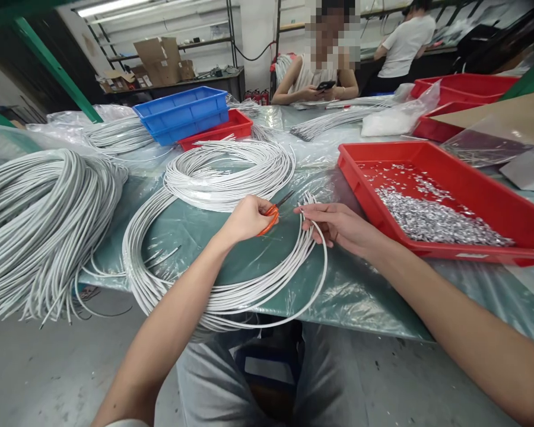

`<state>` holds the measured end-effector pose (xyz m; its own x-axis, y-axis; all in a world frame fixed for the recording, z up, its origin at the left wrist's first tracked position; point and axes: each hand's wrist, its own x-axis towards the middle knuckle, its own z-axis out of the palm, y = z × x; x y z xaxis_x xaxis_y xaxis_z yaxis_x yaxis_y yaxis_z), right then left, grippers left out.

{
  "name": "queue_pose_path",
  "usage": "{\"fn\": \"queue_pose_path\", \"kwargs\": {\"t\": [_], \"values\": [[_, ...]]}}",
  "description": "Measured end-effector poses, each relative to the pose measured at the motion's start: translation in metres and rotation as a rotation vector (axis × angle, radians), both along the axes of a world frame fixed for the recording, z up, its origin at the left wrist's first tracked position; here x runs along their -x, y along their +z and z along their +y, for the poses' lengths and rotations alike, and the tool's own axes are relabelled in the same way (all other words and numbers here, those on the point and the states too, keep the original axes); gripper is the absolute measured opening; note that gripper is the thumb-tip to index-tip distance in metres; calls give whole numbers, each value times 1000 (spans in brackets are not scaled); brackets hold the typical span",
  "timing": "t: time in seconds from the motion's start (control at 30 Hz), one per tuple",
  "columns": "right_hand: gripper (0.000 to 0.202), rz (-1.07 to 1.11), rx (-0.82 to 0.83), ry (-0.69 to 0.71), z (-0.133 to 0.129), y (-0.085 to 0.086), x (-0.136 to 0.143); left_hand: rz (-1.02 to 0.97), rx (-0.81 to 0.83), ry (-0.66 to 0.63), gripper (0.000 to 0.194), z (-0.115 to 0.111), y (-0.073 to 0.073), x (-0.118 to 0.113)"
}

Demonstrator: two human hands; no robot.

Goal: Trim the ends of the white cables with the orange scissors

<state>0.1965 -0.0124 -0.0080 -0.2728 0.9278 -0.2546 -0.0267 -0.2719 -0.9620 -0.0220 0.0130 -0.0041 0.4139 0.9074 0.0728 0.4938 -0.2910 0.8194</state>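
Left hand [249, 218]: fingers curled snugly round the orange-handled scissors [272, 220], blades just beside the bunched cable ends [310, 200]! | Right hand [338, 224]: fingertips nearly together, pinching a white cable [325, 264] | Cable coil [136, 252]: there it lies, overhanging the table's [374, 302] near edge | Red tray [371, 204]: off right, silvery pieces [440, 219] inside

The green bench [258, 256] over there is covered in clear plastic [360, 299]; on it sit a thick cable bundle [44, 213] spilling over the edge, a front coil [136, 237], a rear coil [196, 193] and a wide red tray [360, 184].
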Motion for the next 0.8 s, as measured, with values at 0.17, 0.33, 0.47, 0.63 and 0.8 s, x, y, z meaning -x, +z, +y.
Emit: {"fn": "queue_pose_path", "kwargs": {"t": [0.17,0.33,0.47,0.63,0.8], "values": [[36,-177,-142,-38,3,-3,1,142,0,139,20,9,-9,5],[41,-200,-226,-34,6,-7,-1,143,19,180,19,14,-12,6],[42,-219,-256,-57,5,-8,0,119,44,191,22,18,-13,7],[44,-279,-360,-97,-4,9,3,136,30,195,21,20,-14,8],[38,-395,-438,-209,-51,41,-29,194,-95,286,16,20,-14,9]]}}
